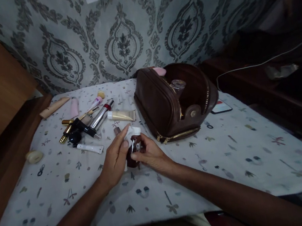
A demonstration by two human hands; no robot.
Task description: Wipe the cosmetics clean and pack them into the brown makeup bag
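Note:
A small dark brown bottle (132, 160) with a white cap is held nearly upright above the near middle of the table. My right hand (155, 154) is closed around its right side, thumb across the front. On the other side, my left hand (115, 158) is closed on a thin white tissue or cloth (127, 132) and presses it against the bottle. Part of the white piece is hidden behind the fingers. Just beyond my left fingers lies a small brownish tube (117, 130). A cream tube with a white cap (121, 115) lies farther back.
An unzipped brown leather bag (158, 104) stands at the back right, a clear jar (178, 85) inside. Several cosmetics and brushes lie left, including a silver tube (102, 114) and white tube (90, 148). A phone (221, 106) lies behind the bag; a round beige item (34, 156) sits far left.

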